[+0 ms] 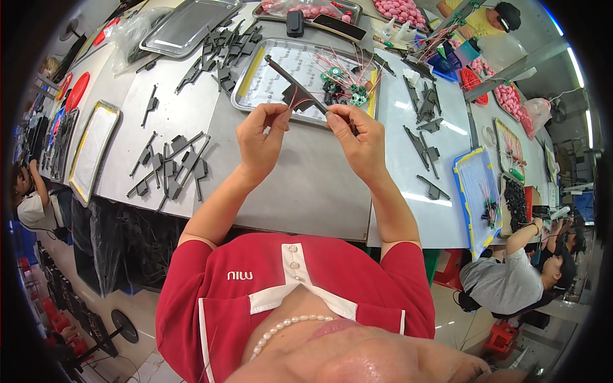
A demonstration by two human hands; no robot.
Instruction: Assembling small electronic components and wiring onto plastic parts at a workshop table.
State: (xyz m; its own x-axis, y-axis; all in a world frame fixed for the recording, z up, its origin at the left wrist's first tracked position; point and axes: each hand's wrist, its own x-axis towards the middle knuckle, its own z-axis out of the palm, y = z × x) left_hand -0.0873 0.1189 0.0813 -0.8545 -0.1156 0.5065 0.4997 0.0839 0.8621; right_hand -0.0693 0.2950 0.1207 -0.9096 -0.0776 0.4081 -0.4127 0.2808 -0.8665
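Note:
Over the near edge of a metal tray [240,96] I hold up a long, thin black plastic part [295,85] with a wider tab at its middle. My right hand [359,139] pinches its lower right end between thumb and fingers. Its far end points up and left, free of any hand. My left hand [262,139] is closed beside the tab, its fingertips on thin red wires [293,99] that loop there. Inside the tray, several small green circuit boards [358,96] with red and white wires lie at the right, beside a white sheet with rows of small pieces.
Similar black parts lie in piles at left [171,167], far left [223,54] and right [426,102]. An empty metal tray [185,25], a phone [339,27] and a blue tray [474,191] stand around. Co-workers sit at both sides, one in a grey shirt [504,284].

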